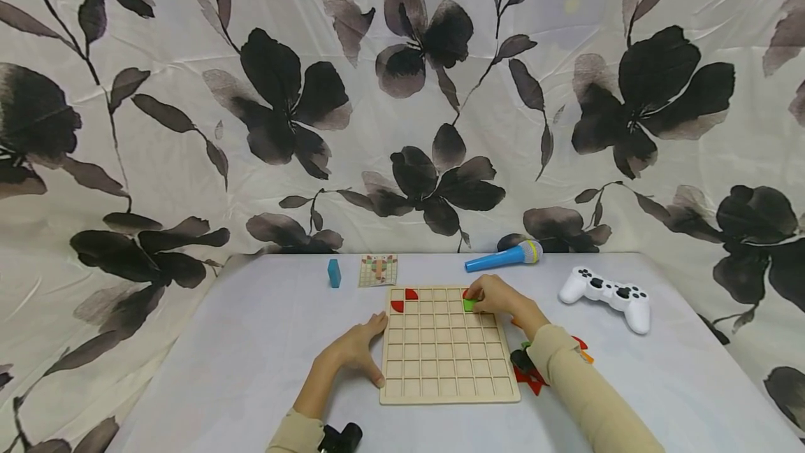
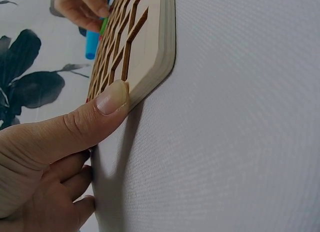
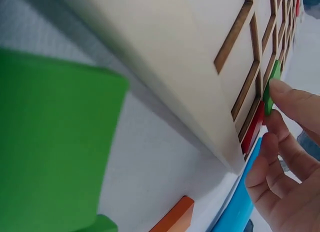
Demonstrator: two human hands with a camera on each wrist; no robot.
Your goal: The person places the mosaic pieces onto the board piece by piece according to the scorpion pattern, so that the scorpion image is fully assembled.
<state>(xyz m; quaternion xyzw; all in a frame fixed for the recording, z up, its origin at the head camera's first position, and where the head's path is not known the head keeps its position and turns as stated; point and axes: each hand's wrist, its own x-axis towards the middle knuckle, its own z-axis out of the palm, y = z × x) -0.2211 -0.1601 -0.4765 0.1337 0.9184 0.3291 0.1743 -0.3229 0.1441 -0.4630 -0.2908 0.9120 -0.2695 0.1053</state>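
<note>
A light wooden grid board [image 1: 443, 351] lies flat on the table. My left hand [image 1: 355, 347] rests along its left edge, fingers spread, with the thumb [image 2: 97, 112] touching the rim near the front corner. At the board's back right, my right hand [image 1: 499, 297] pinches a small green tile [image 3: 273, 87] between thumb and fingers; the tile stands tilted over the grid in the right wrist view. Beside it a red piece [image 3: 254, 129] sits in the corner cell. Two red quarter-round pieces [image 1: 411, 294] lie in cells at the back left.
A patterned card [image 1: 378, 270] and a blue block [image 1: 334, 273] are behind the board. A blue toy microphone [image 1: 503, 256] lies at the back, a white game controller [image 1: 606, 297] at the right. Loose coloured pieces [image 1: 534, 382] lie partly hidden under the right forearm.
</note>
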